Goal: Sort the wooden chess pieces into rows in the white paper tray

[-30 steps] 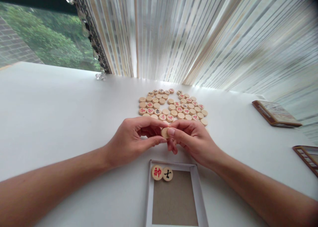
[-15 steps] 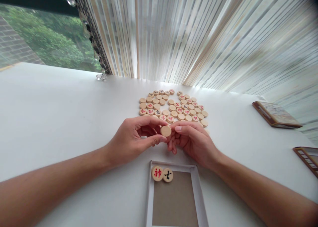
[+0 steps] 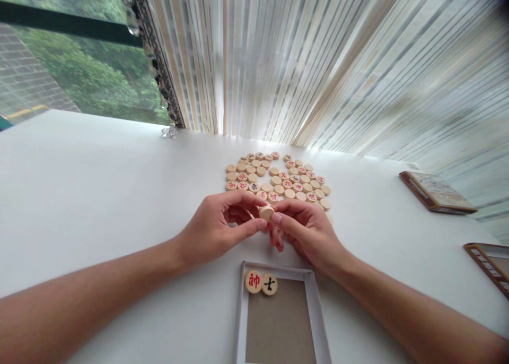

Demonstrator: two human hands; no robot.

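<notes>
Between my two hands, above the table, is one round wooden Chinese chess piece (image 3: 266, 213), its visible face blank. My left hand (image 3: 222, 222) pinches it from the left with thumb and fingers. From the right, my right hand (image 3: 308, 227) has its thumb and index finger closed on the same piece. Below, a shallow box tray (image 3: 312, 311) holds a piece with a red character (image 3: 253, 282) and a piece with a black character (image 3: 269, 284), side by side in its far left corner.
Beyond my hands many loose chess pieces (image 3: 289, 193) lie spread, some character side up, some blank. At the right are a brown box (image 3: 437, 193) and part of another brown-edged box (image 3: 487, 268). Striped curtains (image 3: 270, 61) hang behind the white table (image 3: 99, 194), beside a window.
The held piece has tilted, and my right thumb has moved left onto it. The whole view has shifted slightly. Both pieces in the tray stay put.
</notes>
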